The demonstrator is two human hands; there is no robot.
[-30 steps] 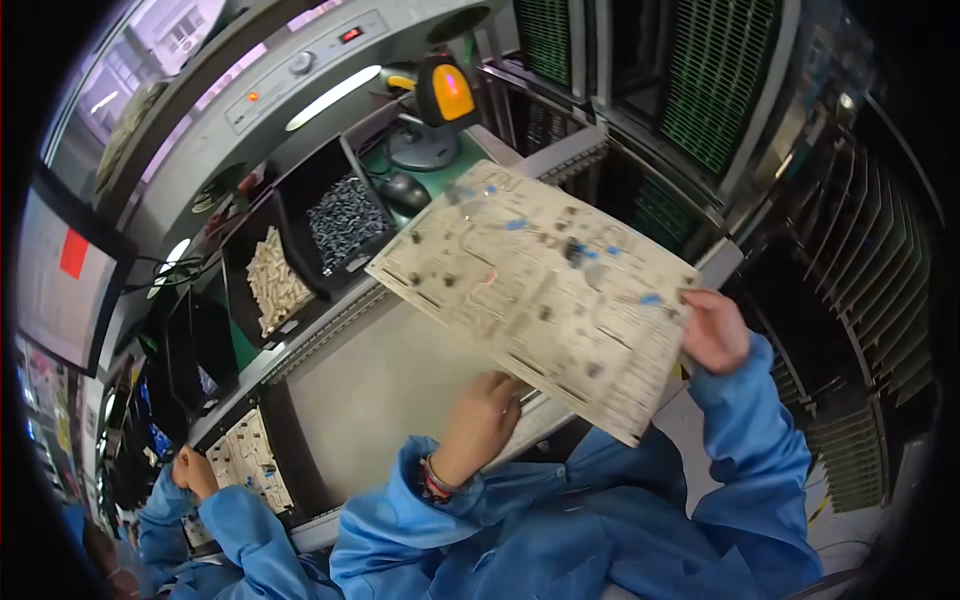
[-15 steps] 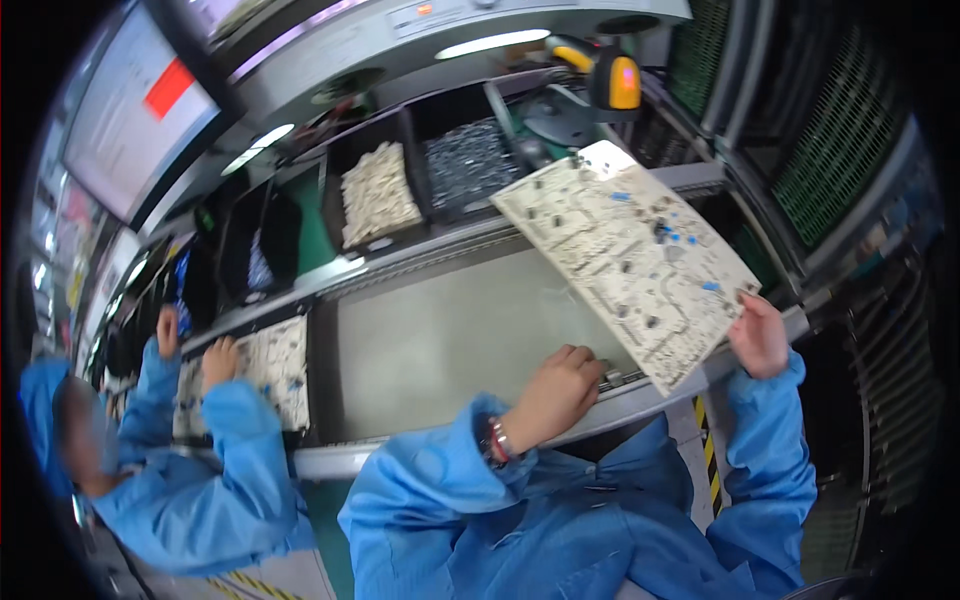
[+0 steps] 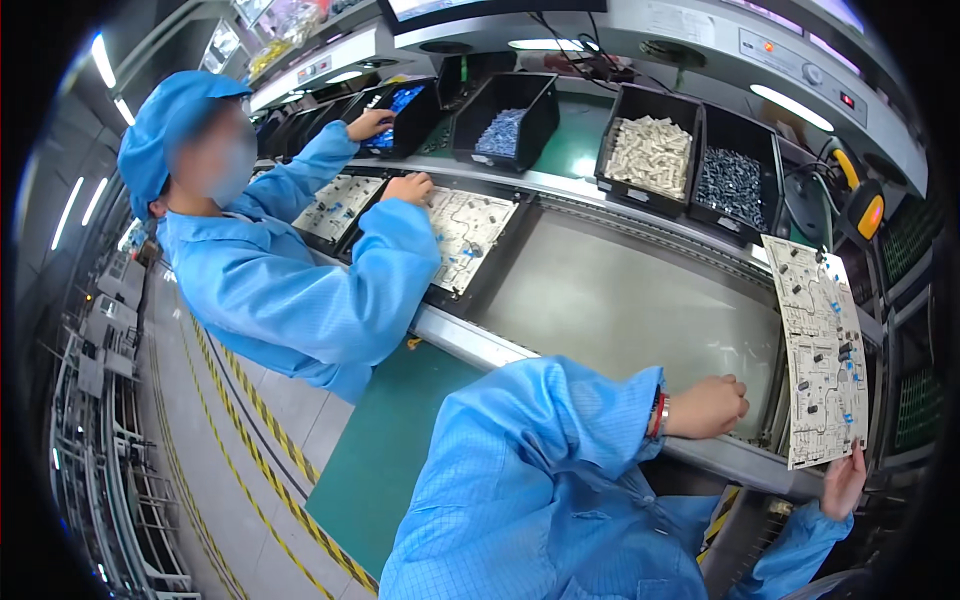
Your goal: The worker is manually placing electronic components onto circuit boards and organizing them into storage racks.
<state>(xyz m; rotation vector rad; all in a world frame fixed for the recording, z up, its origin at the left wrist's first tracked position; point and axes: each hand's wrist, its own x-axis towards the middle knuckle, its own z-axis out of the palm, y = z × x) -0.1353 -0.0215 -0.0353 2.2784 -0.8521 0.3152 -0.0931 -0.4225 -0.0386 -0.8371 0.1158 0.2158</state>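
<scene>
Circuit board (image 3: 822,352) lies right of conveyor belt (image 3: 620,300), parts bins (image 3: 690,160) behind.

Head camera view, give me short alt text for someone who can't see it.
A person in a blue smock holds a pale circuit board by its lower corner with the right hand, while the left hand rests on the conveyor edge. Alongside, a co-worker in blue reaches into parts bins.

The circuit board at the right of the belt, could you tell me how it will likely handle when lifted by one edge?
The circuit board looks stiff: it stays flat with only the right hand at its lower corner. Thin and broad, so probably light. Its small upright parts may snag.
</scene>
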